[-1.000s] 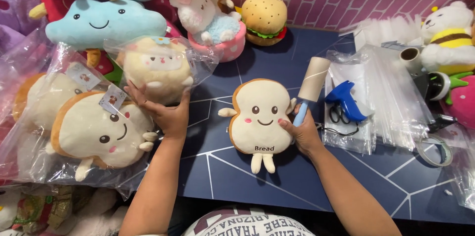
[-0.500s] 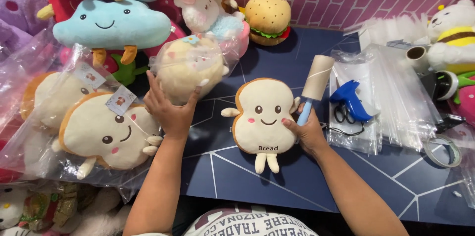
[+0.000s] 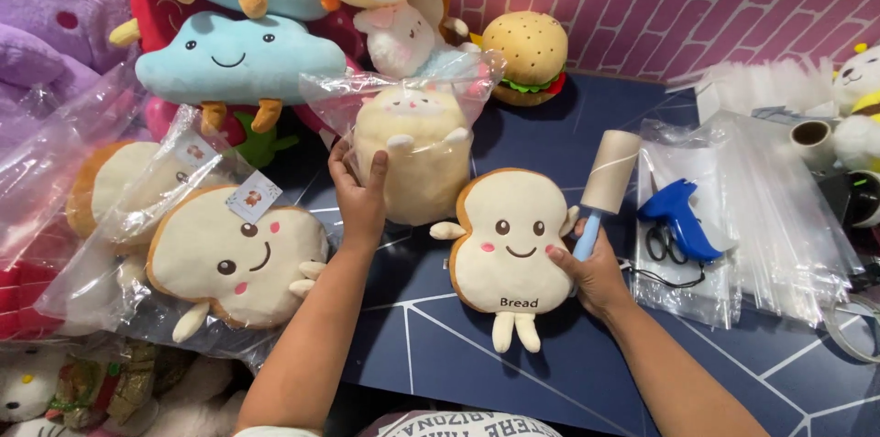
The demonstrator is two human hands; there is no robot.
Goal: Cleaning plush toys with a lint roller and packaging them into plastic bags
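Left hand (image 3: 360, 194), fingers clamped on bagged cream plush (image 3: 414, 148), has lifted it higher, now upright above the desk (image 3: 477, 373). Right hand (image 3: 591, 267) stays on bread plush (image 3: 511, 249), fingers closed around lint roller (image 3: 605, 182).

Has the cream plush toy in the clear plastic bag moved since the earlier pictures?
Yes. The left hand carried the bagged cream plush toy to the right, closer to the bread-shaped plush on the blue table.
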